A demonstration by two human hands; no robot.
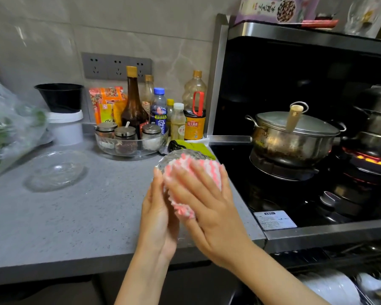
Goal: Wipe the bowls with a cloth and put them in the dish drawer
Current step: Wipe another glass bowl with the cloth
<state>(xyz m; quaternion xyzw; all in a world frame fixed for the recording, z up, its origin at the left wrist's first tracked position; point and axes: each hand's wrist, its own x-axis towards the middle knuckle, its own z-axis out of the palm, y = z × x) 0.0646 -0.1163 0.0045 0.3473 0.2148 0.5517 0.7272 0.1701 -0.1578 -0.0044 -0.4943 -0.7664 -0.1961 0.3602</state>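
Grey speckled table (64, 216) lies under the held glass bowl (174, 158), which is up over its right end. Right of that bowl sits the black stove (240, 172), with a lidded steel pot (290, 137) on it, further right and behind. Well left of the held bowl, a second glass bowl (55, 170) rests on the table. The left hand (156, 212) lies flat against the held bowl's left side, fingers straight. The right hand (209, 208) spreads its fingers (198, 175), nearly straight, pressing a pink-and-white cloth (180, 209) onto the bowl's near face.
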